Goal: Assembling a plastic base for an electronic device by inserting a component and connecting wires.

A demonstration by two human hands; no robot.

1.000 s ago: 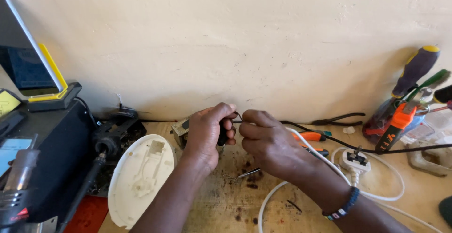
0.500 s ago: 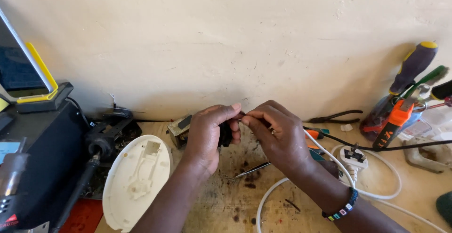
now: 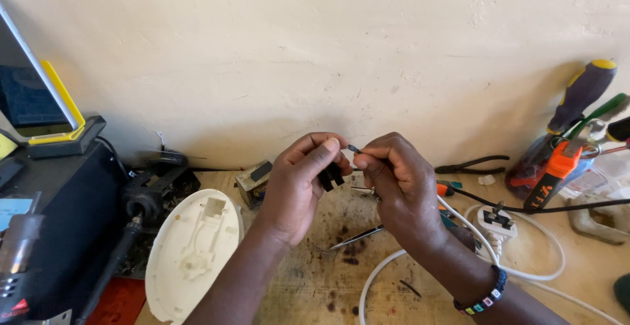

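Both hands have risen mid-frame: my left hand (image 3: 298, 180) grips a small black part (image 3: 330, 175), right hand (image 3: 394, 177) pinches its thin wire (image 3: 354, 148). Tugging might snap it.

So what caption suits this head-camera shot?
Left hand and right hand pinch a small black part above a cluttered wooden workbench.

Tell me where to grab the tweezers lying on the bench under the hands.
Probably at the mid-shank of the tweezers, coming straight down from above. They lie flat on the wooden bench, slanting up to the right, and their upper end runs under the right hand, so the lower-left half is the exposed part. Pinch across the narrow width; the white cable lies close on the right.
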